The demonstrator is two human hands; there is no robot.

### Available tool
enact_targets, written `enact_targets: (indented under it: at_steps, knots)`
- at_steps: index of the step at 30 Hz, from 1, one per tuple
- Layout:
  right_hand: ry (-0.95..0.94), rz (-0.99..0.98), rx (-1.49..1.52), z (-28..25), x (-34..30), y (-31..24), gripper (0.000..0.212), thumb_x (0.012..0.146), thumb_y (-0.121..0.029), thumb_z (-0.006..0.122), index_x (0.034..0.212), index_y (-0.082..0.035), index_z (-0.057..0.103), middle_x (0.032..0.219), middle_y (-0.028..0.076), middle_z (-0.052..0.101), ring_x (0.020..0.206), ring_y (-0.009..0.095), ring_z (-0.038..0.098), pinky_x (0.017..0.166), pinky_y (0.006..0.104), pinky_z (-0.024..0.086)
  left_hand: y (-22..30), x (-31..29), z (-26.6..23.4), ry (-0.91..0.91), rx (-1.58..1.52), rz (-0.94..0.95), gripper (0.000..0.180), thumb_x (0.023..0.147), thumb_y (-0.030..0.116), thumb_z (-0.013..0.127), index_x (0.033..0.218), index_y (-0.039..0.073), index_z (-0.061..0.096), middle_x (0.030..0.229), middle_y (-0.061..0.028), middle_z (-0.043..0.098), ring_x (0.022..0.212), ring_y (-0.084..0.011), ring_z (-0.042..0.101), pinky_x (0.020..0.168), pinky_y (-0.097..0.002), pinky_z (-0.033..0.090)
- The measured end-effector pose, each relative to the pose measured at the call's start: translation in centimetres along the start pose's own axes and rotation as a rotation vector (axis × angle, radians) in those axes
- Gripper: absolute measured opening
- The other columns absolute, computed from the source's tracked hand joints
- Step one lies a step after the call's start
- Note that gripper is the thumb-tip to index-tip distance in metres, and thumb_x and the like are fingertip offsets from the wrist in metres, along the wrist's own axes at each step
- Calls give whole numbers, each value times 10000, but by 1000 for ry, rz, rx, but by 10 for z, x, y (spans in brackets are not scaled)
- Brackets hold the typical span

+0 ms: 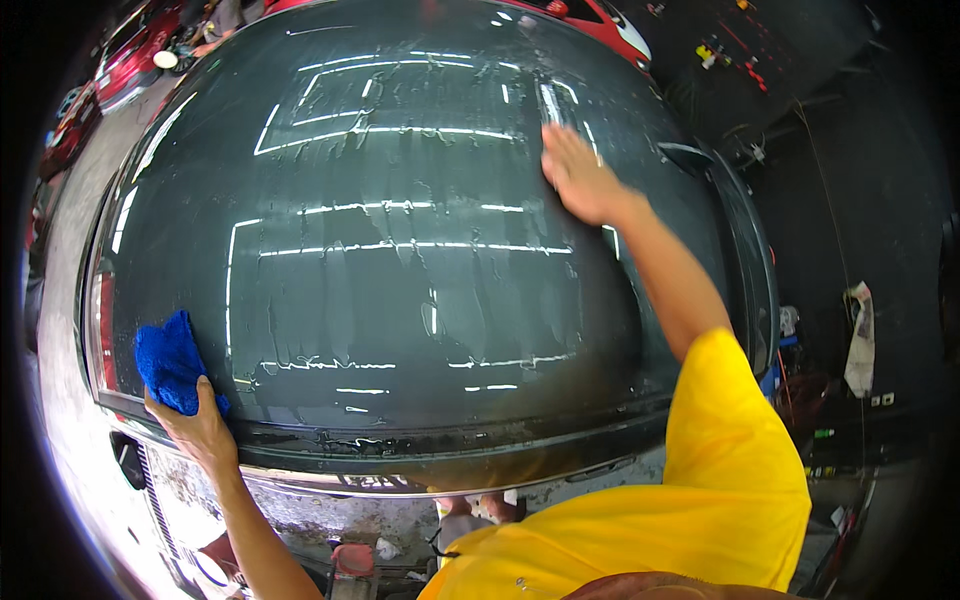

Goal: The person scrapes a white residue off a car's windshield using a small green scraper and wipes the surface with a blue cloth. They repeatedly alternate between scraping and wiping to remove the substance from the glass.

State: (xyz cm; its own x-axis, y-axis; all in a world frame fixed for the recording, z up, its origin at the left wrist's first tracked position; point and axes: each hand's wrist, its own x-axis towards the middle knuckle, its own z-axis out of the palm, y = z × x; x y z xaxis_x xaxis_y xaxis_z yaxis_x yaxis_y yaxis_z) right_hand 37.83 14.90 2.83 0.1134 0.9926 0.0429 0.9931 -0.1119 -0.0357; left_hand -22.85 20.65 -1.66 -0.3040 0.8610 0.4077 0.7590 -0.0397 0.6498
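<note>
A dark, glossy car roof point(330, 330) spreads out in front of me, wet with streaks and rippled lines that break up the reflected lights. My left hand point(195, 425) is closed round a blue cloth point(170, 360), which rests bunched against the roof's near left corner. Farther off, to the right of the middle, my right hand point(580, 175) lies palm down on the wet surface. Its fingers are stretched out with nothing visible in them, and they are a little blurred.
Red cars point(145, 55) stand beyond the roof at the far left, with part of another person point(225, 20) beside them. A dark fin-shaped part point(686, 156) rises near the right edge. A pale cloth point(860, 345) hangs at the right. Below the roof is a reddish object point(352, 560).
</note>
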Motion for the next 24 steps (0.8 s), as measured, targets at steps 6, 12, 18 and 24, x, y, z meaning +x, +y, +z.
enact_targets:
  at_steps: [6, 12, 18, 24]
  knots:
    - [-182, -15, 0, -31, -171, -63, 668, 1084, -381, 309, 1606, 20, 197, 1686, 225, 145, 1574, 361, 112, 1278, 457, 96, -5, -4, -4, -30, -41, -49, 715, 901, 288, 744, 1465, 3, 410, 1349, -236, 554, 1192, -373, 563, 1045, -484, 432]
    - [-31, 145, -30, -6, 42, 50, 717, 1094, -463, 192, 1585, 59, 214, 1675, 220, 193, 1573, 327, 128, 1285, 394, 102, -22, -2, 1, -12, 32, -35, 722, 936, 308, 709, 1488, -16, 376, 1341, -246, 547, 1181, -380, 565, 1036, -484, 435]
    - [30, 389, 74, -7, 138, 73, 707, 1085, -461, 174, 1582, 39, 235, 1685, 207, 165, 1572, 341, 118, 1282, 417, 131, -18, 2, 2, -16, 19, 19, 703, 937, 237, 693, 1508, 0, 358, 1367, -246, 517, 1217, -383, 529, 1077, -490, 400]
    - [-122, -6, -1, -10, 8, 6, 683, 1095, -458, 207, 1630, -38, 147, 1709, 172, 86, 1583, 316, 86, 1282, 429, 76, -25, -7, -5, 35, 102, -60, 738, 917, 241, 708, 1527, 26, 352, 1359, -251, 532, 1217, -391, 545, 1071, -491, 423]
